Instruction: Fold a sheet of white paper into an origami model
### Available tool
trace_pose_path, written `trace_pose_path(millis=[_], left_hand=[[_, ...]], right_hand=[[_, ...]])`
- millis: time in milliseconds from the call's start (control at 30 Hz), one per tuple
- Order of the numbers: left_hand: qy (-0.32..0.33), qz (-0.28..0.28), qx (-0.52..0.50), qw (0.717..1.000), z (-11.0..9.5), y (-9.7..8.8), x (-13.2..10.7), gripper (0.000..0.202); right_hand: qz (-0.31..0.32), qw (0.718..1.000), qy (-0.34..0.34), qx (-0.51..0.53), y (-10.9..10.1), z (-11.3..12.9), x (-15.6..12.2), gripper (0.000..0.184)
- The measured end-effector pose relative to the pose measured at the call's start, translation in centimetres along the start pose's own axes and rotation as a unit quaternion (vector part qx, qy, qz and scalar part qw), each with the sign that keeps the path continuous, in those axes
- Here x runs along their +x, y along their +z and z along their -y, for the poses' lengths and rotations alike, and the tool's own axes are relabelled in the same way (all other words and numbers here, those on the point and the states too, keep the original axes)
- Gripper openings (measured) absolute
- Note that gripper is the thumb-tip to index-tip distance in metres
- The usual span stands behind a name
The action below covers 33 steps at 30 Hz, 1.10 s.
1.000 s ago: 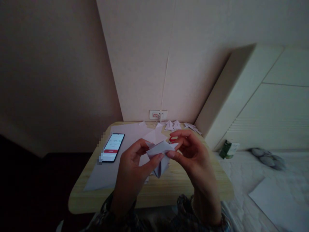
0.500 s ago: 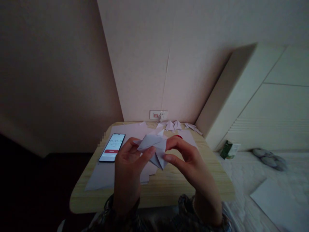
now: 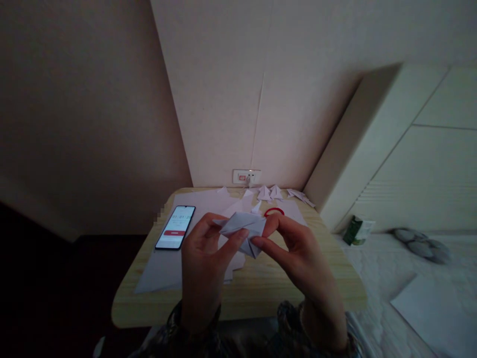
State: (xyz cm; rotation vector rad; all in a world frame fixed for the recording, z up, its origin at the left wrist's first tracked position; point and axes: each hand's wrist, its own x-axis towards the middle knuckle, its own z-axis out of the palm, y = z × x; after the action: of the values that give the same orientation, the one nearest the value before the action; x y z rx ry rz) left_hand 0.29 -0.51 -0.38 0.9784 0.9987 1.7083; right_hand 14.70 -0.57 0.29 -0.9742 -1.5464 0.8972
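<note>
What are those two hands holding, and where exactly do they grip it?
A folded white paper, held above the table. The left hand pinches its left end and the right hand pinches its right edge.

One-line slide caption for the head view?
Left hand and right hand pinch a folded paper above a wooden table bearing a phone and sheets.

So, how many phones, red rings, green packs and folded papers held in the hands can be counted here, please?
Phone: 1
Red ring, partly hidden: 1
Green pack: 1
Folded paper, held between left hand and right hand: 1
Total: 4
</note>
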Motion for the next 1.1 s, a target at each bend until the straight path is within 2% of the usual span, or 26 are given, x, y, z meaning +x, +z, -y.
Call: trace_pose_path(millis=[300,433,567,667,733,833,933,1100], left_hand=[[0.001,0.02,0.022,1.0,0.1,-0.2,0.2,0.024],[0.003,0.044,0.057,0.997,-0.5,-0.4,0.2,0.023],[-0.005,0.093,0.086,0.992,-1.1,-0.8,0.5,0.029],[-0.003,0.114,0.104,0.988,-1.2,-1.0,0.6,0.019],[-0.005,0.105,0.094,0.99,-1.1,-1.0,0.6,0.011],[-0.01,0.054,0.032,0.998,-0.6,-0.8,0.6,0.016],[-0.001,0.016,-0.01,1.0,-0.2,-0.7,0.8,0.019],[0.016,-0.01,-0.035,0.999,0.4,-0.7,1.0,0.019]], right_hand=[[0.006,0.999,-0.02,-0.048,-0.2,0.2,-0.1,0.026],[0.021,0.997,-0.016,-0.072,-0.7,0.0,0.0,0.024],[0.041,0.996,-0.013,-0.082,-1.2,0.1,0.0,0.02],[0.058,0.994,-0.017,-0.088,-1.3,0.2,0.0,0.018],[0.049,0.996,-0.023,-0.077,-1.3,0.2,-0.1,0.016],[0.015,0.999,-0.021,-0.042,-1.1,0.0,0.0,0.009],[0.005,1.0,0.003,-0.007,-1.0,-0.3,0.2,0.011],[0.04,0.992,0.08,0.084,-0.9,-0.3,0.7,0.034]])
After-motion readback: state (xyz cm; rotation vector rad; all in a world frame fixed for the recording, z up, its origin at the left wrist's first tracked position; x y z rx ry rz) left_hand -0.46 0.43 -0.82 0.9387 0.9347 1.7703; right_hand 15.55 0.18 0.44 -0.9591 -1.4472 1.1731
